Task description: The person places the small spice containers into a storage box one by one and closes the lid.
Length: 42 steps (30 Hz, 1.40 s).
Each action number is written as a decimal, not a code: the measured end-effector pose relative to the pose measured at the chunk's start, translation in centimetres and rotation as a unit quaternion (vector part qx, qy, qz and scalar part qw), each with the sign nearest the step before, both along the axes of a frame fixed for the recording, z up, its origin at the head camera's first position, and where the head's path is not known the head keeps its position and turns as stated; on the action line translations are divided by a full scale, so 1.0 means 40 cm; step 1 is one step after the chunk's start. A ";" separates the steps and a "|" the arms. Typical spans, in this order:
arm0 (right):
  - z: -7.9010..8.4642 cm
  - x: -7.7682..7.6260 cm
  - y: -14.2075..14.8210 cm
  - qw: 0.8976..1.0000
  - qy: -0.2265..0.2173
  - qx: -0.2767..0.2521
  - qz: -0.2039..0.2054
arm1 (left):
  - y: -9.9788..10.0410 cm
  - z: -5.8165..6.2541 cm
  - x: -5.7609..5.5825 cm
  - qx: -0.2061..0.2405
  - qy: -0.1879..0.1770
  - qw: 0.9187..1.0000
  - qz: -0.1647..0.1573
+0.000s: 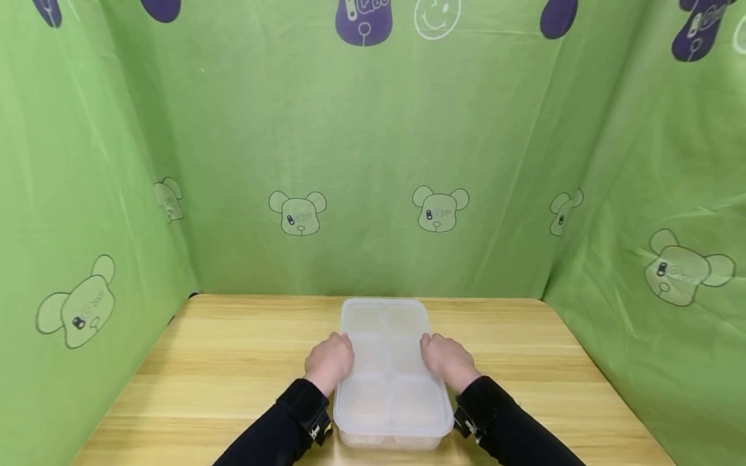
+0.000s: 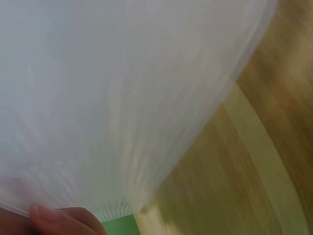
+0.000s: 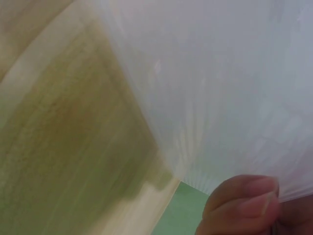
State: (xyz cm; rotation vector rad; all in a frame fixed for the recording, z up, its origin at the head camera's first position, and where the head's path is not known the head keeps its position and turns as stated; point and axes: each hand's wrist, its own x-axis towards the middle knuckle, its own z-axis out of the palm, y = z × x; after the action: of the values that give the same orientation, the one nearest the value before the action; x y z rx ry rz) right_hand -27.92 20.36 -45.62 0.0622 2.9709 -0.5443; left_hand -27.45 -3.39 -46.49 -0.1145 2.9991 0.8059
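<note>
A translucent white plastic food storage box (image 1: 392, 388) with a frosted lid stands lengthwise between my two hands. Through the lid, several rounded compartments show in two columns. My left hand (image 1: 329, 360) grips its left long side, fingers curled and thumb at the lid's rim. On the opposite side, my right hand (image 1: 449, 358) holds the box the same way. The left wrist view shows the box's pale ribbed wall (image 2: 112, 98) with curled fingertips (image 2: 61, 220) at its lower edge. Fingertips (image 3: 244, 203) also press the box's wall (image 3: 210, 88) in the right wrist view. The contents are too blurred to tell.
A light wood-grain table (image 1: 245, 388) lies beneath the box and forearms. Green cloth (image 1: 373, 129) printed with bear heads hangs at the back and along both sides, meeting the table's far edge. Dark sleeves with wrist-worn devices (image 1: 319, 427) flank the box.
</note>
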 end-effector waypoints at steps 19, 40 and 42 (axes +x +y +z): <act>-0.034 -0.021 0.022 0.995 0.028 -0.094 0.008 | -0.030 -0.046 -0.028 0.122 0.038 0.989 -0.070; -0.042 -0.023 0.033 0.987 0.028 -0.156 0.022 | -0.047 -0.076 -0.031 0.289 -0.007 0.954 -0.080; -0.044 -0.022 0.033 0.987 0.026 -0.159 0.021 | -0.049 -0.077 -0.030 0.300 -0.012 0.950 -0.080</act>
State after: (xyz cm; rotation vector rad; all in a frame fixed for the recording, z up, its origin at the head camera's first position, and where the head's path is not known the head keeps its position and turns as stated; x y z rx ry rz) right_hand -28.80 21.70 -47.39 -0.0455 2.8846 -1.0202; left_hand -28.66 -5.33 -49.55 0.1344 2.5501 1.6175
